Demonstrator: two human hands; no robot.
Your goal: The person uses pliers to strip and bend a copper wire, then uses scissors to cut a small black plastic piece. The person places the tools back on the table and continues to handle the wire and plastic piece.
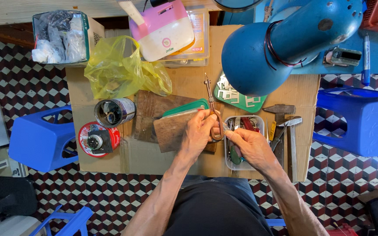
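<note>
Both hands, left (199, 131) and right (251, 146), grip the scissors (212, 106), long axis pointing away, tips toward the lamp (259, 52).

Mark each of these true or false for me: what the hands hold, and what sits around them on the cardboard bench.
1. The left hand grips a pair of scissors. True.
2. The scissors point toward the person. False: the blades point away, toward the blue lamp.
3. The right hand rests over a clear plastic tray of small parts. True.
4. The plastic bag is red. False: it is yellow.
5. A hammer lies right of the tray. True.
6. The stools are green. False: they are blue.
</note>
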